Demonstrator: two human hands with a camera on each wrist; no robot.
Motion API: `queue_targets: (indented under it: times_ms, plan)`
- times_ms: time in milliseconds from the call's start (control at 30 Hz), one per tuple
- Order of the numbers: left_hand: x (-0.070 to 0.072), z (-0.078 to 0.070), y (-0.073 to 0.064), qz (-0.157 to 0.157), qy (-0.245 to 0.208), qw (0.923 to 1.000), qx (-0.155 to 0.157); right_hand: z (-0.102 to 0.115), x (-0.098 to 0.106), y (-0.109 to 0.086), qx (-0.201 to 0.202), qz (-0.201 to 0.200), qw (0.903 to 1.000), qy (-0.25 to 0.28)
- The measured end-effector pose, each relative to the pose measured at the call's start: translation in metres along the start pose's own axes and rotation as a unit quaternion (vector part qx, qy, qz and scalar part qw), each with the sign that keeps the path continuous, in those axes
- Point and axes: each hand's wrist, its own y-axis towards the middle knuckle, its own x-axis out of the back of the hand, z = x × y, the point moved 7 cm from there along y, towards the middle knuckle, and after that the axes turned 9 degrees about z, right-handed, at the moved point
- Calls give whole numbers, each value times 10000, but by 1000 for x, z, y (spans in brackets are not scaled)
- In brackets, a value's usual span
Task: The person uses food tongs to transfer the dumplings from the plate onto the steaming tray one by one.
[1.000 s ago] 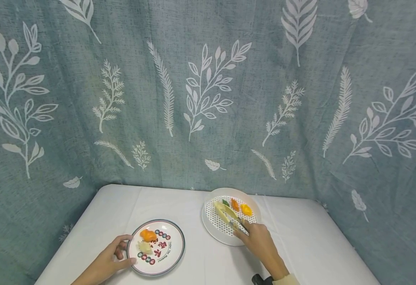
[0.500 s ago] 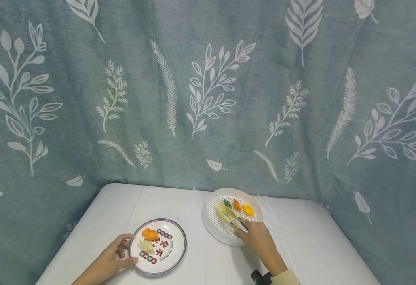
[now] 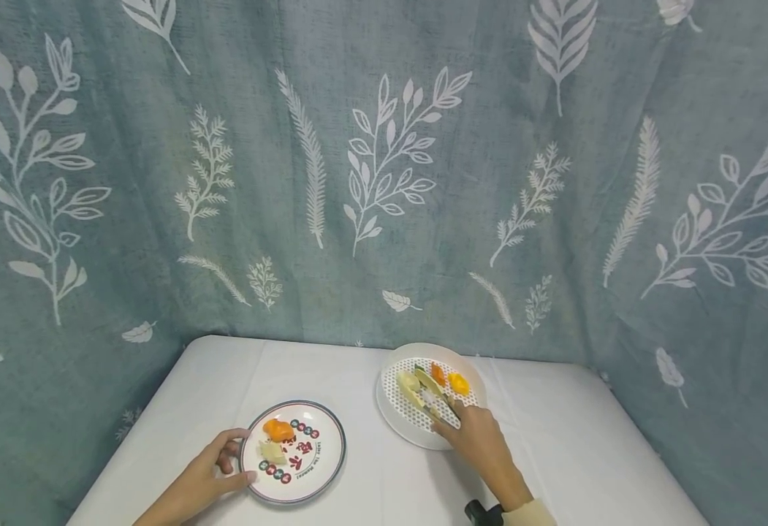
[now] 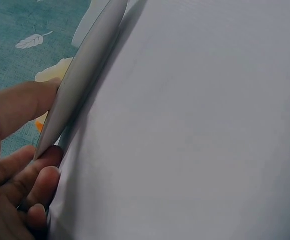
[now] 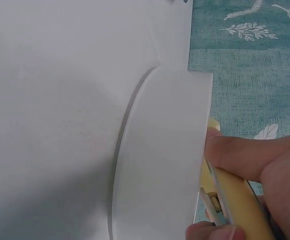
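Note:
My left hand (image 3: 202,471) holds the near-left rim of a white printed plate (image 3: 323,449), thumb and fingers at its edge. On the plate lie an orange pepper-like piece (image 3: 278,429) and a pale yellow piece (image 3: 272,452). My right hand (image 3: 478,442) grips a pair of yellow-green tongs (image 3: 413,395), also visible in the right wrist view as a yellow handle (image 5: 242,202). The tongs' arms stand apart over a white round perforated tray (image 3: 400,429). An orange piece (image 3: 438,374) and a yellow piece (image 3: 458,383) lie there; a green piece is mostly hidden by the tongs.
A white-covered table (image 3: 370,475) bears both the plate and the tray, with a gap between them. Teal leaf-patterned cloth (image 3: 318,307) rises behind the table and on both sides.
The tongs' arms have spread wider, and one arm has shifted up and right, covering most of the green piece. My left hand stays at the plate.

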Motion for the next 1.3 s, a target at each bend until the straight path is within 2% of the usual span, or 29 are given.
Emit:
queue_targets:
  times_ms: [167,400,567,700,833,900,1100,1300]
  plan:
    - [-2,0,6,65,-49,9999,-65,1,6,-7,157,-215,9996,126]
    - [-5,-4,9,79,-23,10000,-27,17,15,-20,603,-393,9967,371]
    - [-10,-3,8,167,111,9998,21,30,9,-30,912,-450,9945,259]
    - [-16,1,4,308,-52,9995,-72,41,2,-38,1337,-457,9893,352]
    - [-23,2,4,497,-284,9980,-268,50,-2,-42,1502,-378,9865,533]
    - [-23,-1,6,472,-265,9981,-283,54,-5,-42,1483,-251,9865,644]
    - [-11,-10,8,296,16,9994,-162,74,-20,-41,1648,47,9818,946]
    - [-2,-1,7,377,-27,9993,-11,97,-32,-48,1954,330,9712,1325]
